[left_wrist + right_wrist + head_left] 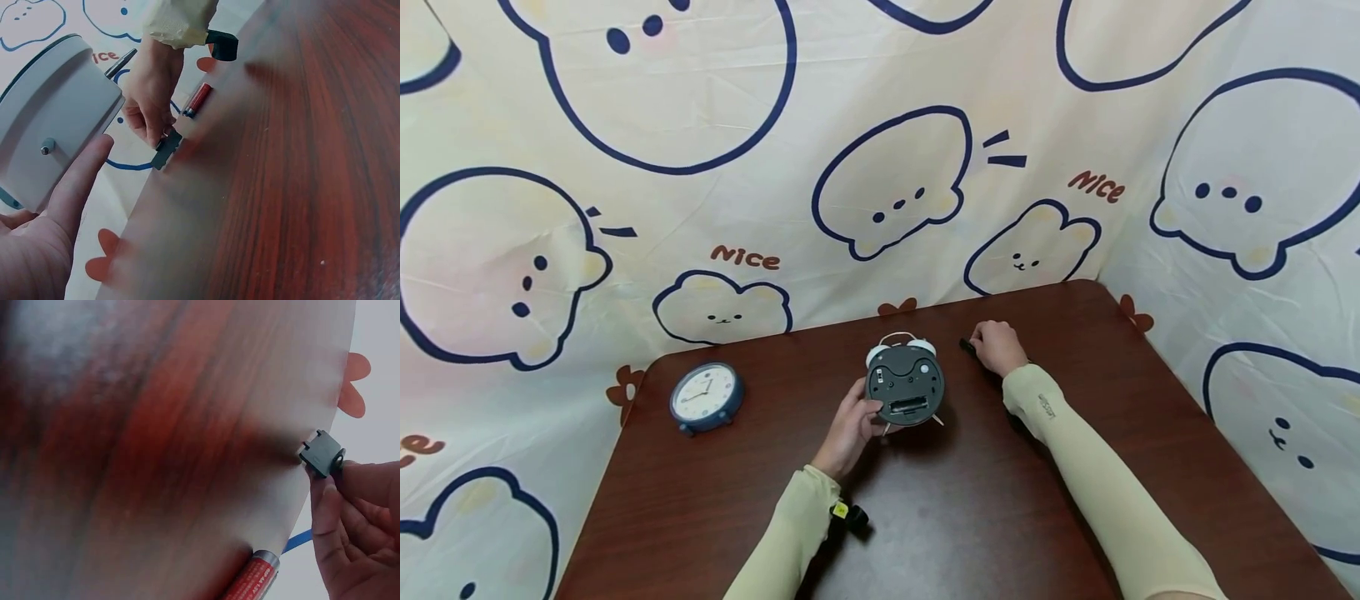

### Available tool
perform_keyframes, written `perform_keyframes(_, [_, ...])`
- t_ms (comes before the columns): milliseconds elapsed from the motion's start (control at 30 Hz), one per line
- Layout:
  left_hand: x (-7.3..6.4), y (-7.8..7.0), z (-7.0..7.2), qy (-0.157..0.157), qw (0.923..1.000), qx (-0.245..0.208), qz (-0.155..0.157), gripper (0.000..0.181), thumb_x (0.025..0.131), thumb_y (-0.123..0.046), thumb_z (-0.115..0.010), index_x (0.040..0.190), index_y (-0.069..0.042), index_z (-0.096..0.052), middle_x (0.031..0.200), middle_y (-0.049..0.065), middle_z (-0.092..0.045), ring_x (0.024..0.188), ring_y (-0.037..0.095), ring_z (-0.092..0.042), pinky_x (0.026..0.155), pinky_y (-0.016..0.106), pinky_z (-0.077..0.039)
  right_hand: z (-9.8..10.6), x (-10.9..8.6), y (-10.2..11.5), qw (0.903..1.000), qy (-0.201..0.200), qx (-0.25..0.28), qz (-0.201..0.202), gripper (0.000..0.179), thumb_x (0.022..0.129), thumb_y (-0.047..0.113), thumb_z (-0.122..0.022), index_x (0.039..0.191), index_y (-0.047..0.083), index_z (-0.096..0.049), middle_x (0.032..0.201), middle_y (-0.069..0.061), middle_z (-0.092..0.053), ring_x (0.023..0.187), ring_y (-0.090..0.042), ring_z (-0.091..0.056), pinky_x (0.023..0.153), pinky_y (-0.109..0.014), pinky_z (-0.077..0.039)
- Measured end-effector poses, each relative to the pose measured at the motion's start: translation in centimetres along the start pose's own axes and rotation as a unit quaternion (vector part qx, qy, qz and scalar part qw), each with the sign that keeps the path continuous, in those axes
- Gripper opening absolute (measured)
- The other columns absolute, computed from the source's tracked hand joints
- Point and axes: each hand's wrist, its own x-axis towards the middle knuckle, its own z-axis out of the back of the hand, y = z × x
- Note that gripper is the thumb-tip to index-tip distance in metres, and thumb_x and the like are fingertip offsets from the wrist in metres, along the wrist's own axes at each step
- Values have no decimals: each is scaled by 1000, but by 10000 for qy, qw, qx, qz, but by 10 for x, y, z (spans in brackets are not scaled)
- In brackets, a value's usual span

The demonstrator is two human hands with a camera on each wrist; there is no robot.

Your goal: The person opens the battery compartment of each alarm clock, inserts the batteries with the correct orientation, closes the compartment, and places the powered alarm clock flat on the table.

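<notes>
My left hand (848, 427) grips a twin-bell alarm clock (917, 371) by its lower left side, thumb on the dark grey back. That back faces the head camera, and the battery compartment (908, 407) in it is uncovered. In the left wrist view the clock's white side (53, 119) shows above the fingers. Farther right, my right hand (998, 348) pinches a small dark battery cover (322, 453) between thumb and fingers, just above the table. A red AA battery (253, 580) lies on the table close to the right hand; the head view does not show it.
A blue round alarm clock (706, 393) with a white dial stands at the table's left side. The brown wooden table (947, 517) is bordered by a cartoon-printed curtain (850, 292) behind it and on both sides.
</notes>
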Motion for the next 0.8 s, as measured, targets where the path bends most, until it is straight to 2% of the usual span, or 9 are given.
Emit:
perform_keyframes(467, [-1, 0, 1, -43, 9999, 134, 58, 52, 99, -5, -43, 150, 1, -33, 121, 1, -68, 94, 13, -74, 81, 38, -63, -4, 6, -3, 9999, -53, 0, -92, 19, 103, 14, -64, 99, 0, -76, 102, -16, -73, 92, -30, -66, 83, -43, -56])
perform_keyframes(800, [-1, -3, -1, 62, 9999, 92, 4, 50, 99, -7, -44, 148, 1, -35, 122, 2, -67, 95, 14, -74, 83, 39, -63, -5, 6, -4, 9999, -57, 19, -87, 19, 103, 15, -64, 104, 0, -77, 106, -17, -73, 95, -31, -66, 85, -44, -56])
